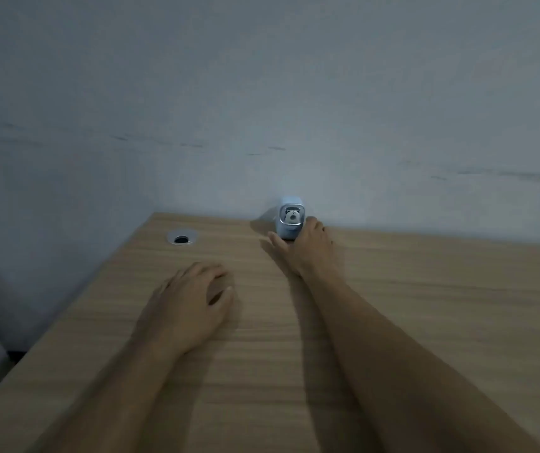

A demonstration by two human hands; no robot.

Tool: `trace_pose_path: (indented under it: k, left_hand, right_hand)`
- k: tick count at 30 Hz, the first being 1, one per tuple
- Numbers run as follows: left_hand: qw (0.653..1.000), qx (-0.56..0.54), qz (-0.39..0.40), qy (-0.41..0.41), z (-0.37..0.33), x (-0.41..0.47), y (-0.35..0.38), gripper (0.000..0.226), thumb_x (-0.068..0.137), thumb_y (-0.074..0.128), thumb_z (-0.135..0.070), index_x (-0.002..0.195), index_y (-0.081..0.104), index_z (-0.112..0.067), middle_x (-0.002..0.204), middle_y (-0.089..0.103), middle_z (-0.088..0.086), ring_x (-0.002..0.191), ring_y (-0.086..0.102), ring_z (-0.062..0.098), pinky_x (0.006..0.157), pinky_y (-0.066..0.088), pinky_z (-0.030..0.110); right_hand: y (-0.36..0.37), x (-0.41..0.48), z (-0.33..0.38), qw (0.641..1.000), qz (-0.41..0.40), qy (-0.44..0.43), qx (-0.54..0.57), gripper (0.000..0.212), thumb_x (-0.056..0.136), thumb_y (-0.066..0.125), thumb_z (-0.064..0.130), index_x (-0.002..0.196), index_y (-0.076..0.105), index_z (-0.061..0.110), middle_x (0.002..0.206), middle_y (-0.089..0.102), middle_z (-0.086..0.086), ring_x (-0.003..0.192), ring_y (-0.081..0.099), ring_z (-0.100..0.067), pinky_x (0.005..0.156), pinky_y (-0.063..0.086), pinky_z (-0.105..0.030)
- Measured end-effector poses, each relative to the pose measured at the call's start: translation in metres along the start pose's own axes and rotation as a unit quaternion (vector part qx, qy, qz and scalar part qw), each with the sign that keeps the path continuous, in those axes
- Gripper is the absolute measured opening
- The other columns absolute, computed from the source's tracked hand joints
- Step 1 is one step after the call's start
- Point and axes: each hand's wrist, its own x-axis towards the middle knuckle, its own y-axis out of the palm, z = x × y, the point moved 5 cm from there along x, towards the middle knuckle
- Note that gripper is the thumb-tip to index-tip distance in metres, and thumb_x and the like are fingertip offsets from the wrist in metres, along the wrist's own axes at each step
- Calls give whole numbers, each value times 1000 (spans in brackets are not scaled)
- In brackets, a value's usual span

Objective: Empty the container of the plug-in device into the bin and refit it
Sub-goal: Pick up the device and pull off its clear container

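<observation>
A small light-blue plug-in device (pixel 289 217) stands at the far edge of the wooden desk (pixel 425 305), against the wall. Its front has a silver-framed window with a small bear figure inside. My right hand (pixel 304 250) reaches out to it: the thumb lies at its lower left corner and the fingers touch its right side, so the hand is closing around its base. My left hand (pixel 193 299) rests palm down on the desk, nearer to me and to the left, with nothing in it. No bin is in view.
A round cable hole with a silver rim (pixel 182 238) is set into the desk at the far left. The desk's left edge runs diagonally towards me, with the floor below it. A plain grey wall stands behind the desk.
</observation>
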Motion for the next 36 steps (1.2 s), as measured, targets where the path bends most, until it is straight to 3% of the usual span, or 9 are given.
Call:
trace_pose_path:
  k: [10,14,16,19,21,23,28,32,36]
  left_hand:
    - [1000,2,9,3,-4,2,-4,52,101,50,-58,146,67,-38,155,60,-23,143,55,12,119,43,40]
    - [999,-33,7,2,-3,0,-7,41,105,58,-49,142,71,-36,147,67,-19,140,59,12,119,47,44]
    - [997,-80,-1,-15,-4,1,-13,34,108,61,-41,138,74,-34,139,72,-17,132,64,10,110,52,37]
    - [978,-196,-3,-72,0,-2,-24,26,112,62,-32,128,82,-32,123,78,-19,110,70,0,87,49,16]
    - [958,-277,-5,-80,3,-6,-30,24,112,62,-23,118,86,-21,109,88,-10,100,79,10,83,53,12]
    - [939,-338,25,-66,1,-19,-30,24,111,63,-12,107,86,-6,103,89,0,92,82,20,81,58,9]
    - [938,-335,75,-38,-8,-47,-32,27,110,64,-10,96,87,-13,101,89,12,82,76,8,84,58,16]
    - [944,-317,92,-13,-18,-75,-40,25,109,63,-3,114,88,-2,110,89,11,87,78,1,86,58,10]
    - [939,-321,123,-7,-20,-96,-43,30,109,66,-7,133,83,-15,129,85,-6,119,78,2,107,57,16]
  right_hand:
    - [13,24,-5,992,-1,37,121,66,85,83,50,125,60,2,128,73,-19,124,66,-43,100,54,-48]
    - [-3,-8,-11,974,54,23,219,56,81,91,47,117,62,15,115,75,-1,107,71,-27,80,54,-37]
    - [-17,-32,-11,966,78,0,247,57,81,93,46,122,64,19,114,74,9,103,72,-16,73,52,-28]
    - [-36,-71,-9,958,113,-41,261,63,82,95,42,134,65,22,122,78,13,107,74,-6,79,55,-18]
    - [-49,-97,-7,954,143,-70,253,63,82,95,39,135,64,24,123,77,16,107,74,1,79,53,-10]
    - [-63,-123,-7,945,173,-96,260,65,82,95,39,138,64,26,124,77,18,110,73,3,81,53,-7]
    - [-92,-173,-11,932,203,-157,256,65,83,95,37,140,65,31,128,77,20,117,72,4,95,56,-16]
    - [-106,-191,-16,921,235,-181,253,67,85,95,39,144,64,34,131,76,22,119,72,5,100,58,-20]
    - [-112,-196,-12,909,259,-203,257,74,86,94,42,151,60,37,137,74,26,124,69,10,101,54,-11]
